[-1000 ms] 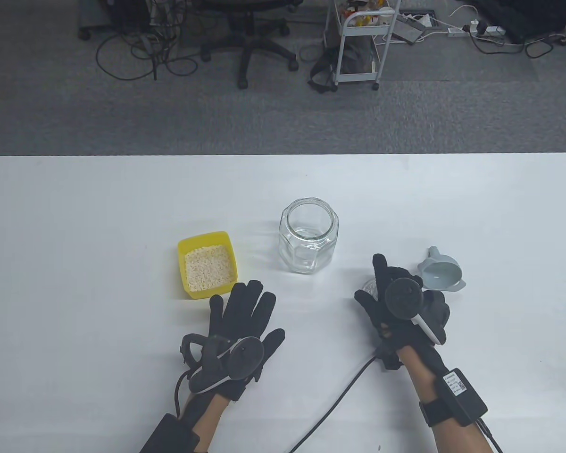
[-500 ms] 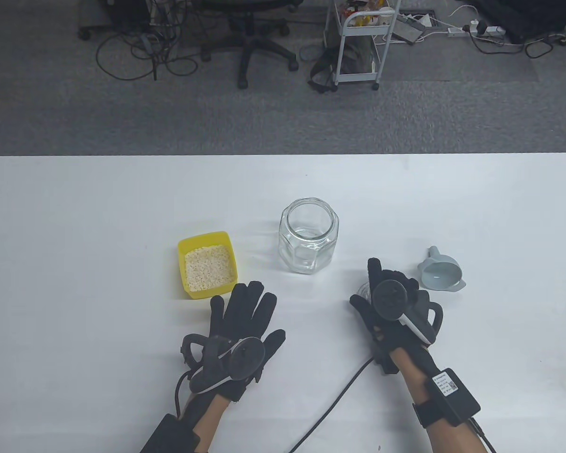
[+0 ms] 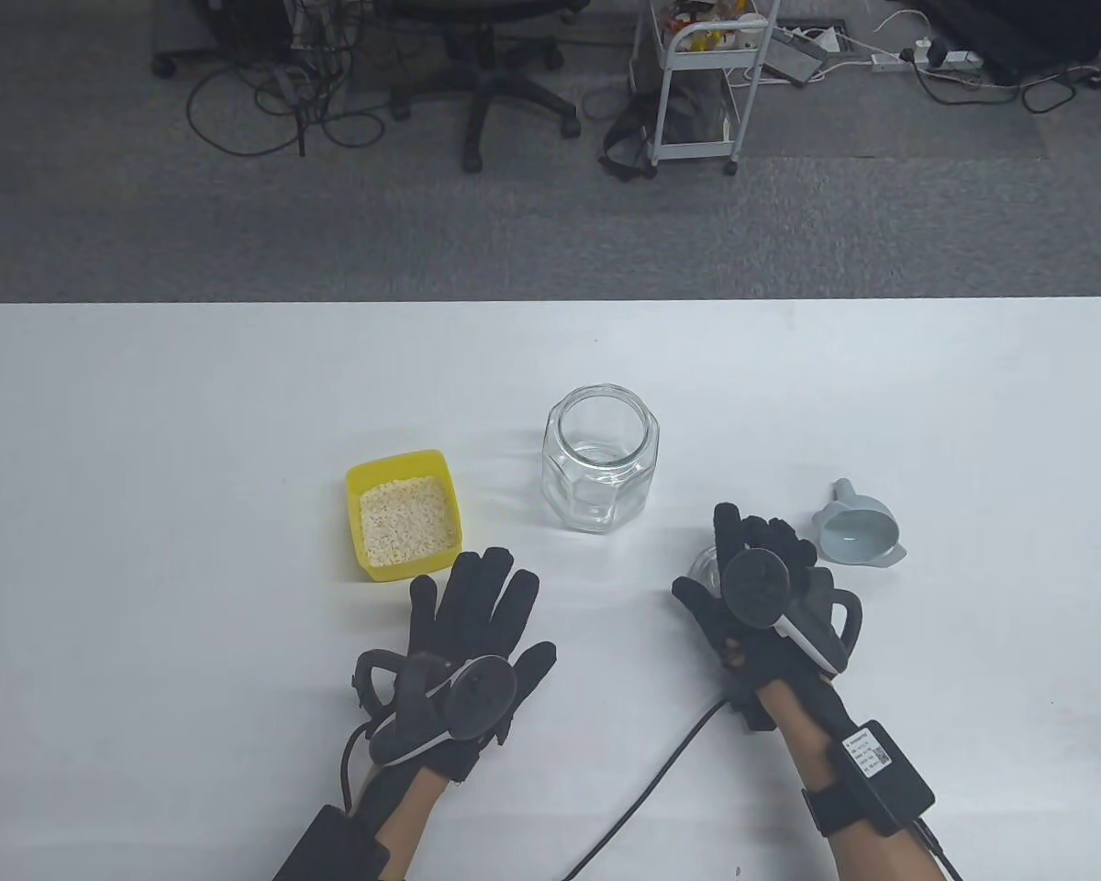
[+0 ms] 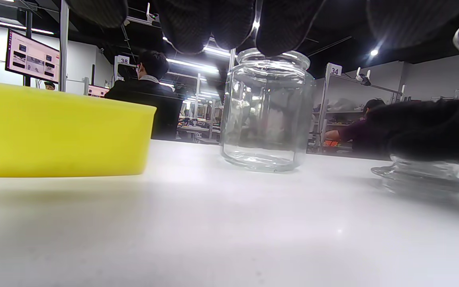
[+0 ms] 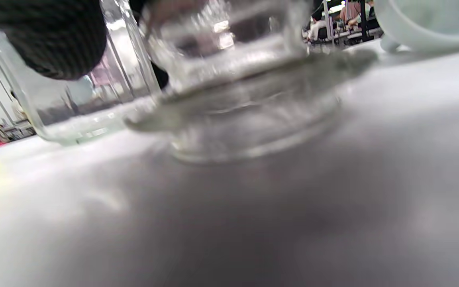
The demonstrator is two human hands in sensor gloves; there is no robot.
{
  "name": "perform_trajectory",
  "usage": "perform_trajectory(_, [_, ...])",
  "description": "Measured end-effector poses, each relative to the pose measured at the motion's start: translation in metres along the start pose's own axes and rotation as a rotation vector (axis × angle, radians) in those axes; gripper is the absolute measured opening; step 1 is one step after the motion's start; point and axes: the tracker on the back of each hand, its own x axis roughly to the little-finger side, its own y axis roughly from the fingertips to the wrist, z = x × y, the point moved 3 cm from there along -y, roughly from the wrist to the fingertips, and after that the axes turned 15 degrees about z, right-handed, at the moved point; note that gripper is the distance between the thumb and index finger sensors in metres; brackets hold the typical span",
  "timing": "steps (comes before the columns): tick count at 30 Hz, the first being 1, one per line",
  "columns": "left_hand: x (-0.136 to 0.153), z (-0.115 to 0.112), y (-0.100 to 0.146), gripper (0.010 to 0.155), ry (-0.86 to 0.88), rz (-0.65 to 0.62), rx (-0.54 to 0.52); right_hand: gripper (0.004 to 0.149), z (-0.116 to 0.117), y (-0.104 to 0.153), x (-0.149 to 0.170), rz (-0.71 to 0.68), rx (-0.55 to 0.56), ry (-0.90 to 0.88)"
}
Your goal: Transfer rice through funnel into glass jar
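Note:
An open glass jar (image 3: 599,459) stands mid-table; it also shows in the left wrist view (image 4: 265,111) and in the right wrist view (image 5: 74,99). A yellow tub (image 3: 352,514) of rice (image 3: 406,521) sits to its left. A grey funnel (image 3: 858,532) lies on its side to the right. My left hand (image 3: 477,587) lies flat and open on the table just in front of the tub. My right hand (image 3: 748,551) holds the jar's glass lid (image 3: 705,562), which stands on the table (image 4: 424,179), between the jar and the funnel.
The white table (image 3: 147,459) ends at a far edge, with grey carpet, an office chair (image 3: 486,73) and a white cart (image 3: 697,83) beyond. A black cable (image 3: 661,771) runs across the table from my right hand to the front edge.
My right hand has shifted slightly left over the lid and its fingers have spread a little. My left hand has not moved.

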Motion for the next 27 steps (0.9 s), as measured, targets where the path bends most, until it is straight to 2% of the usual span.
perform_trajectory(4, [0.001,0.001,0.001,0.077,0.005,0.004,-0.002,0.088,-0.025,0.009,-0.001,-0.023,0.038,-0.141])
perform_trajectory(8, [0.001,0.003,0.001,0.077,0.008,0.003,-0.013,0.085,-0.057,0.013,0.017,0.002,0.086,-0.262])
perform_trajectory(12, [0.000,0.002,0.001,0.077,0.004,-0.003,-0.010,0.085,-0.088,0.011,0.061,0.099,0.127,-0.331])
perform_trajectory(17, [0.001,0.003,0.001,0.076,0.004,0.003,-0.009,0.083,-0.111,0.003,0.120,0.233,0.139,-0.381])
perform_trajectory(20, [0.001,0.002,0.001,0.076,0.003,0.003,-0.003,0.084,-0.112,-0.005,0.149,0.268,0.089,-0.417])
perform_trajectory(24, [0.000,0.001,0.001,0.076,-0.001,-0.002,0.008,0.086,-0.088,-0.024,0.176,0.252,-0.032,-0.506])
perform_trajectory(27, [-0.001,0.000,0.001,0.076,-0.001,-0.003,0.014,0.086,-0.074,-0.035,0.180,0.257,-0.085,-0.524])
